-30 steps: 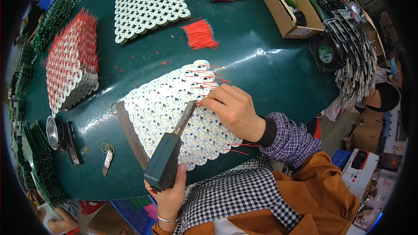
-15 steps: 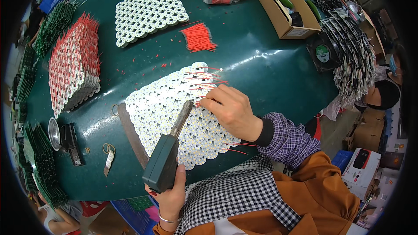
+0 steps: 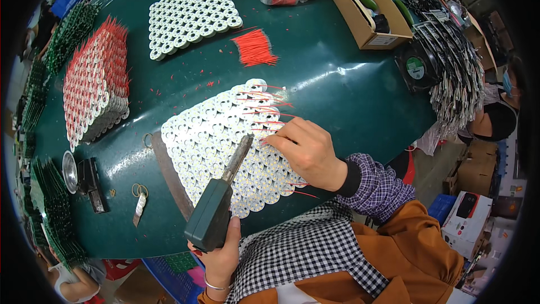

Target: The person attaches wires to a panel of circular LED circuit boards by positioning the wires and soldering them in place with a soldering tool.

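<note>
My left hand [image 3: 223, 254] is wrapped round the grip of a dark green soldering gun [image 3: 209, 214], whose metal tip points up and right over a panel of round white LED boards [image 3: 202, 141]. With thumb and finger pinched, my right hand [image 3: 308, 151] holds the end of a thin red wire at the panel's right side, close to the gun's tip. Several red wires [image 3: 264, 99] stick out rightward from the boards above that hand, and a few more lie at the lower right corner. A brown strip [image 3: 169, 174] shows along the panel's left edge.
Beyond the panel lie a pile of red wires [image 3: 256, 48] and another sheet of boards [image 3: 194, 17]. A wired stack of boards [image 3: 98, 87] stands at the left. A cardboard box [image 3: 368, 19] and bundled cables [image 3: 458, 73] are at the right. A metal dish [image 3: 70, 172] sits lower left.
My right hand has shifted slightly right and down, still pinching by the boards. The gun's tip has moved a little to the right and down.
</note>
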Motion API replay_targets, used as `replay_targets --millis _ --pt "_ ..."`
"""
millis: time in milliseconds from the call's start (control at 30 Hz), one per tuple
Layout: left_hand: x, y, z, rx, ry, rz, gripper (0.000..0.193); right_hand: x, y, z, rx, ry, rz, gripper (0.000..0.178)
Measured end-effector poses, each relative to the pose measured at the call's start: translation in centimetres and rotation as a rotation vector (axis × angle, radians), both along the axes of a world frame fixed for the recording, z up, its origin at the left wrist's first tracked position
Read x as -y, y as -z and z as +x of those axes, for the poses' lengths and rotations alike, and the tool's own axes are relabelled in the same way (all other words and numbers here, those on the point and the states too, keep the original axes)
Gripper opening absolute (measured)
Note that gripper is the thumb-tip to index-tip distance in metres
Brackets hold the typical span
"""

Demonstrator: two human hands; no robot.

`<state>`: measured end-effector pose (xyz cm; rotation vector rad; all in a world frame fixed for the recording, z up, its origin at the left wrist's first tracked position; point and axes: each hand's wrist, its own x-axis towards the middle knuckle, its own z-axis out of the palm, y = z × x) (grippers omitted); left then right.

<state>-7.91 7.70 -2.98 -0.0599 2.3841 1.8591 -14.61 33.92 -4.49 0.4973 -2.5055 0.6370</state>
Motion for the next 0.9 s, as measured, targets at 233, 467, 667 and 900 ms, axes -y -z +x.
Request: replay_targets --millis 233,467,667,900 --pt "-0.13 0.12 0.09 0.001 0.038 -0.03 0.034 0.0 0.07 0.15 0.002 0.012 0.002 0.015" --pt "-0.91 -0.07 0.24 -0.097 0.08 -0.184 0.024 0.01 0.04 0.22 0.017 0.006 -0.011 0.016" --pt "-0.93 -0.08 0.18 -0.04 0.059 -0.098 0.019 -0.01 0.03 0.24 0.03 0.013 -0.011 0.016" --pt "-0.57 -0.14 0.78 -0.046 0.021 -0.121 0.02 0.04 -0.15 0.27 0.043 0.013 -0.002 0.016"
